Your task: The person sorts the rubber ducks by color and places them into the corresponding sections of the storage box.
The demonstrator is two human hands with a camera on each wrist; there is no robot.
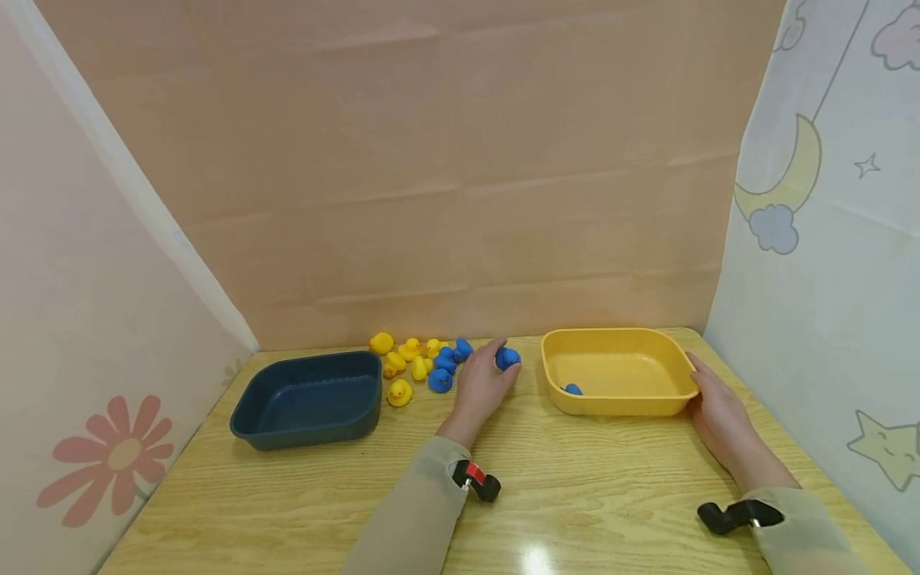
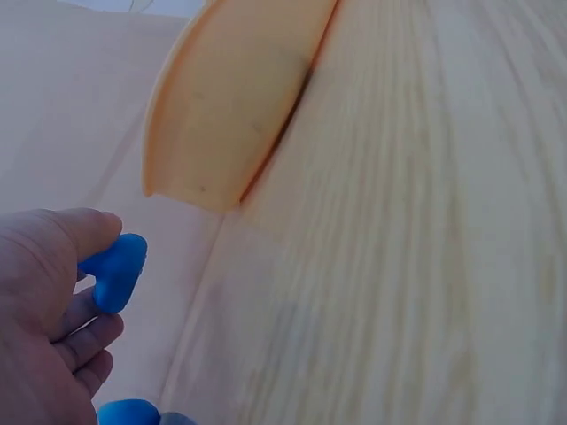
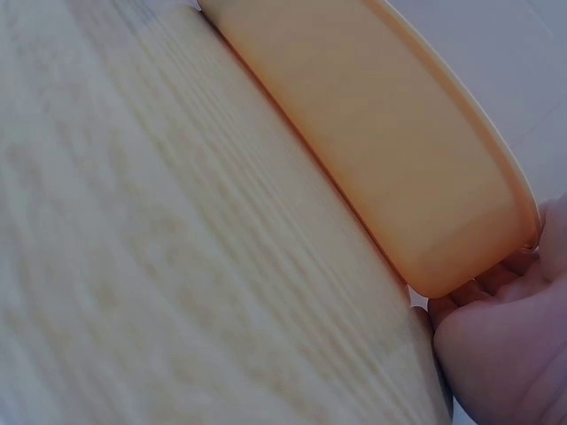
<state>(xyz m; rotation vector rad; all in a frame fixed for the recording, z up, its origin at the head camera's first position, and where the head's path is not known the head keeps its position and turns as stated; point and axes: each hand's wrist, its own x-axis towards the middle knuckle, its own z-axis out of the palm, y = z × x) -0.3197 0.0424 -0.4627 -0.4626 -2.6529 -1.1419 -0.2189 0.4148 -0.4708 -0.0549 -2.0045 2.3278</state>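
Note:
My left hand (image 1: 480, 389) pinches a blue rubber duck (image 1: 508, 358) between thumb and fingers, left of the yellow bin (image 1: 621, 406). In the left wrist view, the duck (image 2: 124, 273) sits at the fingertips, apart from the bin's wall (image 2: 235, 97). At the bin's right end, my right hand (image 1: 722, 419) grips the corner; its fingers (image 3: 496, 276) curl against the outer wall, partly hidden. Inside the bin near its front left lies another blue duck (image 1: 573, 390), mostly hidden by the rim. Several blue ducks (image 1: 441, 380) stand just left of my left hand.
Several yellow ducks (image 1: 399, 392) are grouped beside the blue ones. A dark blue bin (image 1: 309, 435) stands on the left of the wooden table (image 1: 575, 487). A brown backdrop (image 1: 460, 176) rises along the back edge, with patterned walls at both sides.

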